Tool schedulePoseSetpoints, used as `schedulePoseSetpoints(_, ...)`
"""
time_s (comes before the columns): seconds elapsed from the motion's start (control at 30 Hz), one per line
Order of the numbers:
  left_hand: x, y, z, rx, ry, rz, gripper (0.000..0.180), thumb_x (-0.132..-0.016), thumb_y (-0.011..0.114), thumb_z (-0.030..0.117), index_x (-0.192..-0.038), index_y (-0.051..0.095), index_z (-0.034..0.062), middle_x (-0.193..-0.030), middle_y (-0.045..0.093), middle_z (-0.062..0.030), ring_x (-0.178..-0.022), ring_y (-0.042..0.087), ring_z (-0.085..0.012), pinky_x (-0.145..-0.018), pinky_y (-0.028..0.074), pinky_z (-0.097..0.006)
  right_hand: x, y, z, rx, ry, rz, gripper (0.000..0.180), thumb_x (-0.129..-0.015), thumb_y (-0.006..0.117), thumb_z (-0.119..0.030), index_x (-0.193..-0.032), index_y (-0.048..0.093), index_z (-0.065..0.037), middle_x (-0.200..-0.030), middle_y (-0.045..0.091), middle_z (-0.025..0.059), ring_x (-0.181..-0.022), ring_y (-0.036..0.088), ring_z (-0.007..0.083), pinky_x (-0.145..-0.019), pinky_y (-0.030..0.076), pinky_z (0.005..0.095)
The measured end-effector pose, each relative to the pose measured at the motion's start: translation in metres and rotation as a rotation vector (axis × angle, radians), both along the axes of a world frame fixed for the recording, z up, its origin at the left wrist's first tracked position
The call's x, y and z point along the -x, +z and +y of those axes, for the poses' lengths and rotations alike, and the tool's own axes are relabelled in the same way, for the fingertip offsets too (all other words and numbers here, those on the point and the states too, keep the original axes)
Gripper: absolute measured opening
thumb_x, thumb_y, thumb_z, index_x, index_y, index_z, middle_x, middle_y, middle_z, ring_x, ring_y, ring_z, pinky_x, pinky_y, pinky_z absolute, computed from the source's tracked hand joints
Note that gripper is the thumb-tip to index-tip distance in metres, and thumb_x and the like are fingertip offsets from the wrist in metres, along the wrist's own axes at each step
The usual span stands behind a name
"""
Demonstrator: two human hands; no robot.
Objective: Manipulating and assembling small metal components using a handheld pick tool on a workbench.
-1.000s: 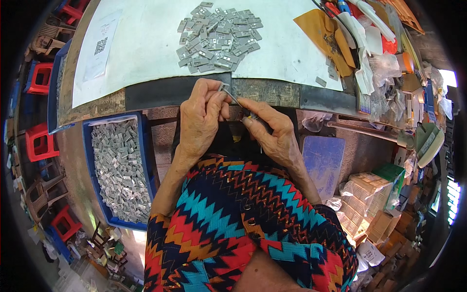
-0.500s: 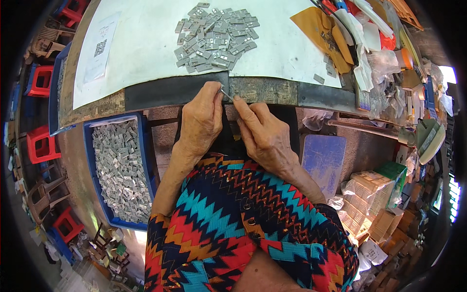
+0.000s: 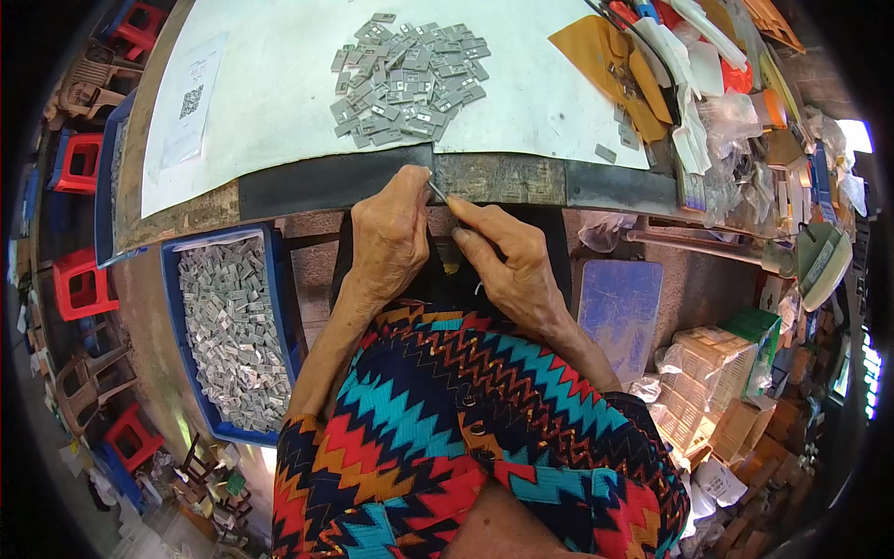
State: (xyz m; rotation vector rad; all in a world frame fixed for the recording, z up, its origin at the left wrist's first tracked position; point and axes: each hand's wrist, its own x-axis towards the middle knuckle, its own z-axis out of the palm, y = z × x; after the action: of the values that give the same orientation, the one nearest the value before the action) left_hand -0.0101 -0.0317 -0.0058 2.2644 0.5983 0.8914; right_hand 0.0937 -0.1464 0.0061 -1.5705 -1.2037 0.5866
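Head view: at the desk's (image 3: 307,191) near edge, left hand (image 3: 391,238) and right hand (image 3: 512,265) fingers pinch one small grey metal piece (image 3: 436,192). A worked-looking pile (image 3: 410,84) lies mid-desk; the blue bin (image 3: 233,326) remains full, so much seems left.

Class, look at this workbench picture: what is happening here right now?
A person sits at a workbench and holds one small grey metal piece between the left hand and the right hand, just below the bench's front edge. A heap of similar grey pieces lies on the white sheet on the bench. To the person's left, a blue tray holds many more of them.
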Motion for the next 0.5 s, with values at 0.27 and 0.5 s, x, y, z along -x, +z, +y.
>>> schedulePoseSetpoints(0.27,0.002,0.006,0.012,0.293,0.002,0.061,0.016,-0.082,0.050,0.000,-0.098,0.052,0.0016,-0.069,0.054,-0.0123,-0.055,0.055,-0.0225,-0.049,0.042,-0.032,-0.007,0.007,0.006,0.118,0.023,-0.030,0.033,-0.080,0.056,-0.004,-0.112,0.052,0.004,-0.095,0.059,0.0194,-0.082,0.061,0.0279,-0.072,0.047,0.0333)
schedulePoseSetpoints(0.5,-0.001,0.024,0.055,1.050,-0.090,-0.281,0.013,-0.088,0.049,0.010,-0.096,0.055,0.0022,-0.073,0.056,-0.0021,-0.054,0.042,-0.0034,-0.048,0.032,-0.017,-0.029,0.000,-0.004,0.239,0.059,0.210,0.034,-0.085,0.054,-0.005,-0.119,0.051,-0.001,-0.088,0.056,0.0050,-0.060,0.047,0.0064,-0.053,0.041,0.0203)
